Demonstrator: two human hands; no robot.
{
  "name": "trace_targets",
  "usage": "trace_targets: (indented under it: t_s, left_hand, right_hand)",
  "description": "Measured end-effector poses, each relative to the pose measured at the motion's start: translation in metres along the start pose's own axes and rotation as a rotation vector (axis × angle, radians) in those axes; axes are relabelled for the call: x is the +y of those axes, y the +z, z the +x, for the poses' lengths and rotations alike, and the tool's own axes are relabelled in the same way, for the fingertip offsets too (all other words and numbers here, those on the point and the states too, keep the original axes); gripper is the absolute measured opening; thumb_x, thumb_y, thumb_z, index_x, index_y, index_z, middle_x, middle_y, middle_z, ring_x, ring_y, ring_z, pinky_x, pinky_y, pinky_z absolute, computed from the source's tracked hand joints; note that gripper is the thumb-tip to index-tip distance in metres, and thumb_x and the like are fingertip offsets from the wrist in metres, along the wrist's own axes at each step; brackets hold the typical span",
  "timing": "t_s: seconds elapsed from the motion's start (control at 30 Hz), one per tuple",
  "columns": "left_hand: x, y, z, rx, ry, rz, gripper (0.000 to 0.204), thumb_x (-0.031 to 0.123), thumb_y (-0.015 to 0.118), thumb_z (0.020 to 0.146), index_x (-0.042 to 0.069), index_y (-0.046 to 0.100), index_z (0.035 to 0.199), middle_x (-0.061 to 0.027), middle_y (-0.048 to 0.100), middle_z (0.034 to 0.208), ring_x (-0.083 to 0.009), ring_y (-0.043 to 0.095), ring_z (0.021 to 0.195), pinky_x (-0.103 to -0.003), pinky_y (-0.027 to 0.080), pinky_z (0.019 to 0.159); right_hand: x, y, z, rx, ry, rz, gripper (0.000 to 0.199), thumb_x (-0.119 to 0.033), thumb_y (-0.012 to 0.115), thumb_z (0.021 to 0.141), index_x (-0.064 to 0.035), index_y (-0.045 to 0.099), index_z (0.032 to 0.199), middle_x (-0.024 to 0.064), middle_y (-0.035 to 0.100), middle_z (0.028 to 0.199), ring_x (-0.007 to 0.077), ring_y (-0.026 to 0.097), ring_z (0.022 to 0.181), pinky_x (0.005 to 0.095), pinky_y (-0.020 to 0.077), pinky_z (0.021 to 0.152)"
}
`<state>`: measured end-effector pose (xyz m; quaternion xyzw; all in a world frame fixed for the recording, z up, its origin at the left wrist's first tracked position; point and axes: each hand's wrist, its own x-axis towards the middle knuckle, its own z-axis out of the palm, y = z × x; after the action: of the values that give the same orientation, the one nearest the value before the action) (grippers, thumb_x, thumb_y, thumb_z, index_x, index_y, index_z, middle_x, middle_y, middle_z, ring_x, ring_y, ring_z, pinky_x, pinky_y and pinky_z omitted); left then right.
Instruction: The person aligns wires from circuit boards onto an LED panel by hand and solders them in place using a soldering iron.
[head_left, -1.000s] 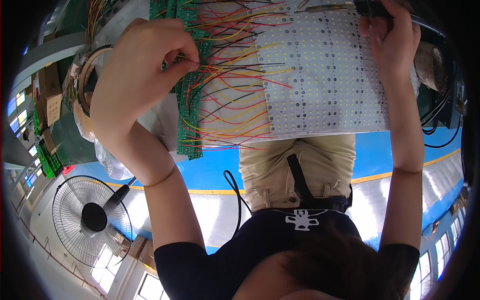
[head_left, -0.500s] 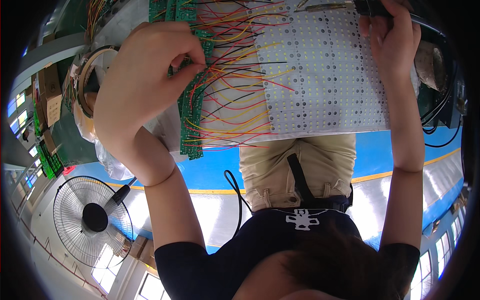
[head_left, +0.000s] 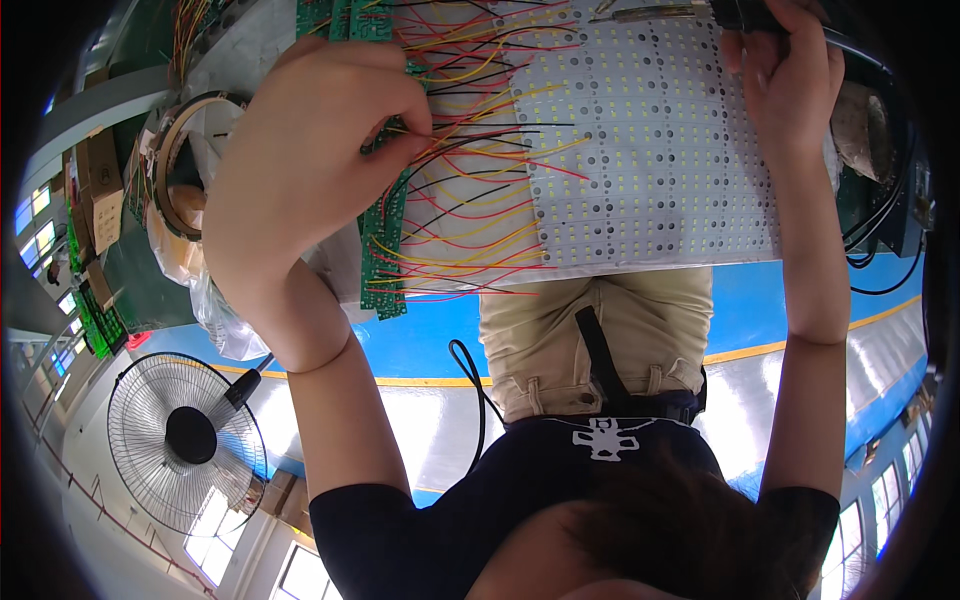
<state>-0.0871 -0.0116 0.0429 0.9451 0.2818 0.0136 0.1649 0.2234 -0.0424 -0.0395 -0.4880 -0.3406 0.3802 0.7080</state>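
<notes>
the left hand (head_left: pixel 310 150) pinches wires (head_left: pixel 455 139) by the green boards (head_left: pixel 380 285), left of the white panel (head_left: pixel 690 180). the right hand (head_left: pixel 795 90) curls by a dark object (head_left: pixel 738 14); its grip i cannot tell.

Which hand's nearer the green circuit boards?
Left. The left hand is over the green circuit boards; the right hand is at the right edge of the white panel.

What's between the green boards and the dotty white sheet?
In the head view, red, yellow and black wires stretch across, some pinched by the left hand.
</notes>
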Motion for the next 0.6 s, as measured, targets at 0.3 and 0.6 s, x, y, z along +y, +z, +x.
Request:
trace_targets:
  t_s: [0.3,0.6]
  left_hand:
    - [-0.003,0.011,0.002,-0.006,0.003,-0.013,0.016,-0.001,0.076,0.073,0.004,0.066,0.084,-0.0062,0.056,0.077,-0.0245,0.056,0.071,-0.038,0.044,0.076]
    - [-0.003,0.005,0.001,0.005,-0.057,-0.217,0.017,-0.002,0.068,0.076,0.002,0.058,0.088,-0.0126,0.059,0.088,-0.0353,0.059,0.084,-0.044,0.045,0.07]
  right_hand:
    - [-0.001,-0.005,0.001,-0.013,0.039,0.022,0.027,-0.014,0.058,0.097,-0.0111,0.047,0.072,-0.0006,0.038,0.045,0.0122,0.03,0.033,0.0299,0.0361,0.036]
    - [0.035,-0.044,0.031,-0.285,0.357,0.704,0.019,-0.013,0.058,0.096,-0.011,0.049,0.08,-0.0003,0.037,0.046,0.0134,0.031,0.034,0.0305,0.0373,0.038]
